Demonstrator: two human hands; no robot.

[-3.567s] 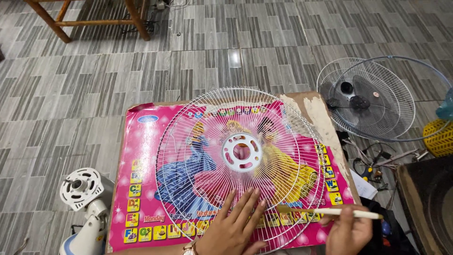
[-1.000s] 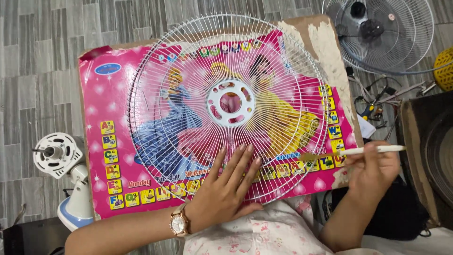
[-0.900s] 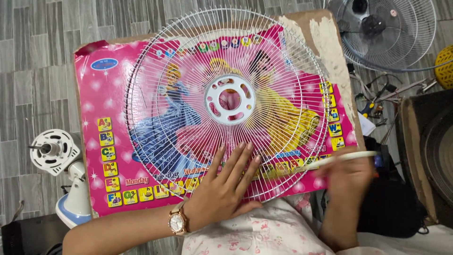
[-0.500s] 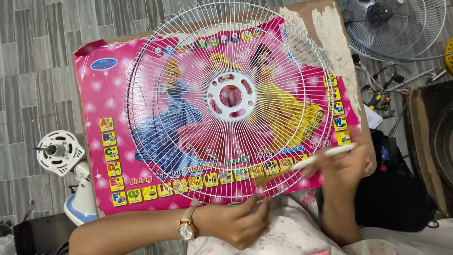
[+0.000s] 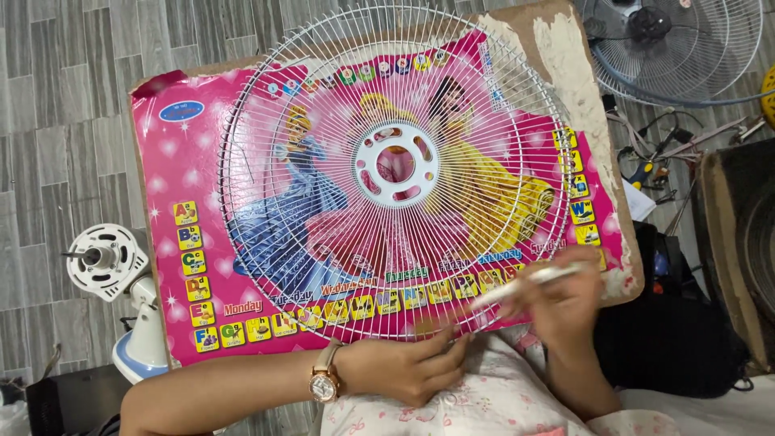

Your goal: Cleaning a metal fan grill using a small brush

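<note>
Two hands working at the near edge of a white wire fan guard [image 5: 395, 169], lying flat on a pink picture board [image 5: 173, 186]. Left hand [image 5: 408, 367] resting at the guard's near rim, fingers curled together and touching the rim wires; cannot tell whether actually gripping a wire. Right hand [image 5: 565, 299] pinching a white pen-like stick [image 5: 525, 282] between pressed-together fingertips, tip pointing left across the near-right rim.

Crowding the work: white fan motor head on a pale blue stand [image 5: 121, 291] sitting just left of the board, near side. Second fan guard with dark hub [image 5: 670, 48] lying far right, well apart from the hands. Loose cables and small tools [image 5: 662, 153] piling between that guard and a dark box-like thing [image 5: 739, 250] at the right edge. Nothing lying between the hands and the rim.

Board's far-right corner peeling to bare brown backing. All sitting on a grey plank-pattern tiled floor [image 5: 56, 97].
</note>
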